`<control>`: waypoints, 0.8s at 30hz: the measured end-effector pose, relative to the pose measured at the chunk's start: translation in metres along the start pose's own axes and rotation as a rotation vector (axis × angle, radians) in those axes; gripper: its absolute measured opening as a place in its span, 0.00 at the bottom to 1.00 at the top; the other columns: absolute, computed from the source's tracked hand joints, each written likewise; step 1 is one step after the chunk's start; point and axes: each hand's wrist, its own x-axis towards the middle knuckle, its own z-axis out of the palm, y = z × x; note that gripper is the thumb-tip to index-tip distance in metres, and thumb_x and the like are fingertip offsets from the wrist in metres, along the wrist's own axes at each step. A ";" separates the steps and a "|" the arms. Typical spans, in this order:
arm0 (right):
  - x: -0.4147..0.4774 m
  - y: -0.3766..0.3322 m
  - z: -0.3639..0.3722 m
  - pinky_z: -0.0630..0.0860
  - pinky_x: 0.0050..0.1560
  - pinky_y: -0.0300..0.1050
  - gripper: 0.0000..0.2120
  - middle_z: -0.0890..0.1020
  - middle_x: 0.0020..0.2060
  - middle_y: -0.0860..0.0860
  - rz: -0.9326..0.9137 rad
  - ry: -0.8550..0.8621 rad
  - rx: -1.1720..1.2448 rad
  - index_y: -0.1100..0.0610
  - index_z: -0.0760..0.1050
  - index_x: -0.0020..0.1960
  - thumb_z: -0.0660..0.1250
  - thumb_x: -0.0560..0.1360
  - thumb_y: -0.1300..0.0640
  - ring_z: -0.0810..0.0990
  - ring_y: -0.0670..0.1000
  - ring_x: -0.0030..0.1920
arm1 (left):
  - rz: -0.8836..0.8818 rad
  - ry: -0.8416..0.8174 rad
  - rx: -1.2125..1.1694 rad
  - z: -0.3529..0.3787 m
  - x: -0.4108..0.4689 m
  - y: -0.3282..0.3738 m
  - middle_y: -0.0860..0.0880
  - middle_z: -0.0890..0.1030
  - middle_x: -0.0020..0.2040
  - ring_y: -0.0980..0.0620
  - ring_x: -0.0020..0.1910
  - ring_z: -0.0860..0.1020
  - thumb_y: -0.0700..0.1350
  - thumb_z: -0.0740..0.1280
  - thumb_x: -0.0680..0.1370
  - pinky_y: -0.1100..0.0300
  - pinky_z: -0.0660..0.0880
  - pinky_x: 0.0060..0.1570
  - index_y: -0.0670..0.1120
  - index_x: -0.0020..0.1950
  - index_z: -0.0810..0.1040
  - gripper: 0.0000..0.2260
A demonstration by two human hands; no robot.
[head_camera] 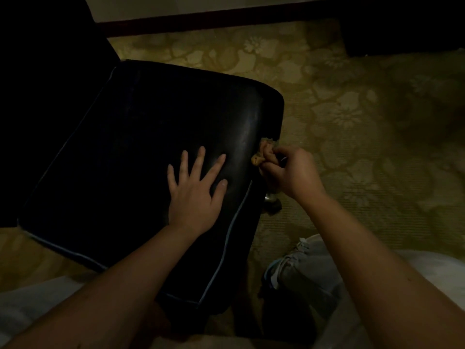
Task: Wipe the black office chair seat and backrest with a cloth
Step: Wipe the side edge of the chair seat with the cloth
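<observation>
The black chair seat (125, 152) with pale piping fills the left and middle of the dim head view. Its black backrest (45, 61) rises at the upper left, mostly lost in shadow. My left hand (195, 190) lies flat on the seat near its right side, fingers spread and straight. My right hand (292, 172) grips a bunched tan cloth (264, 152) and presses it against the seat's right edge. Most of the cloth is hidden inside the fingers.
A patterned yellowish carpet (352, 109) covers the floor to the right and behind. A shoe and pale trouser leg (302, 263) stand beside the chair at lower right. A metal part of the chair base (271, 200) shows under the seat edge. Dark furniture (407, 23) stands at upper right.
</observation>
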 end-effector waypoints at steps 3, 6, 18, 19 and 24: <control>0.002 0.000 -0.001 0.72 0.38 0.40 0.08 0.80 0.39 0.49 0.016 -0.025 -0.003 0.56 0.81 0.48 0.74 0.72 0.54 0.78 0.47 0.39 | 0.000 -0.005 0.004 0.000 0.000 -0.001 0.51 0.50 0.82 0.43 0.80 0.45 0.62 0.46 0.81 0.37 0.43 0.76 0.64 0.79 0.52 0.25; 0.002 -0.003 -0.006 0.67 0.36 0.39 0.07 0.78 0.36 0.46 0.004 -0.157 -0.021 0.53 0.79 0.45 0.75 0.71 0.53 0.76 0.45 0.38 | 0.007 -0.006 -0.002 0.000 -0.001 -0.001 0.51 0.49 0.82 0.43 0.80 0.45 0.62 0.46 0.81 0.38 0.42 0.76 0.64 0.79 0.52 0.25; -0.003 -0.007 -0.006 0.72 0.39 0.44 0.09 0.80 0.38 0.51 -0.049 -0.230 -0.048 0.58 0.80 0.46 0.75 0.71 0.54 0.78 0.49 0.39 | -0.005 -0.017 0.015 0.001 0.001 0.000 0.51 0.48 0.82 0.43 0.80 0.44 0.63 0.44 0.81 0.38 0.42 0.76 0.64 0.79 0.49 0.25; -0.002 -0.006 -0.004 0.73 0.41 0.44 0.08 0.81 0.38 0.51 -0.039 -0.174 -0.038 0.57 0.80 0.46 0.74 0.71 0.54 0.79 0.49 0.40 | -0.007 -0.017 0.018 0.001 0.001 0.001 0.51 0.48 0.82 0.43 0.80 0.44 0.63 0.44 0.81 0.38 0.42 0.76 0.64 0.79 0.49 0.25; 0.001 -0.007 -0.002 0.80 0.46 0.51 0.09 0.80 0.41 0.48 0.014 -0.017 0.060 0.57 0.80 0.52 0.72 0.73 0.57 0.80 0.49 0.44 | -0.016 -0.009 0.019 0.000 0.004 0.004 0.50 0.50 0.82 0.42 0.80 0.45 0.63 0.44 0.80 0.38 0.42 0.75 0.64 0.79 0.50 0.26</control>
